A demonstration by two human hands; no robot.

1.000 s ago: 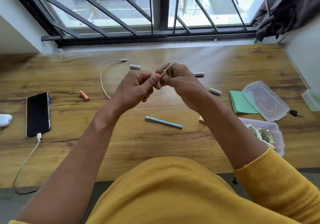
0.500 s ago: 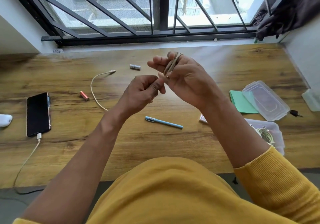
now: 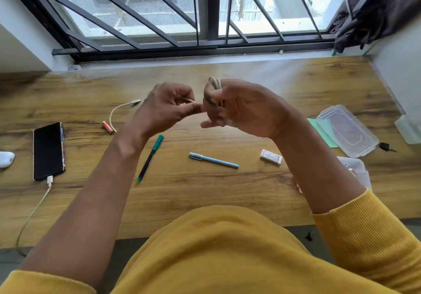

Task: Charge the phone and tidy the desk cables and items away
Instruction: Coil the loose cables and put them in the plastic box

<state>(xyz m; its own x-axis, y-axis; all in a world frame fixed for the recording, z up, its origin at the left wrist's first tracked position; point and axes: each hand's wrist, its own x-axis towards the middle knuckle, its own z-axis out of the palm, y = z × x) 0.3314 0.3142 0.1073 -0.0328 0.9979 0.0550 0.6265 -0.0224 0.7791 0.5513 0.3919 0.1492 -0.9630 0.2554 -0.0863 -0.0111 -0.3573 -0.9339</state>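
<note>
Coiling a beige cable [image 3: 214, 84]: my right hand [image 3: 246, 109] grips the loops above the desk [image 3: 205, 193], my left hand [image 3: 166, 104] pinches the limp, light strand; best gripped across the bundled loops

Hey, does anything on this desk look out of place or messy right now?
Loose items lie scattered on the desk: a green pen, a blue pen, a red battery and an eraser. The container lid lies off, beside its box. Nothing looks spilled or damaged.

Bare desk [image 3: 205, 193] nearside; green pen [image 3: 150, 157] and blue pen [image 3: 213, 160] lie mid-desk.
</note>
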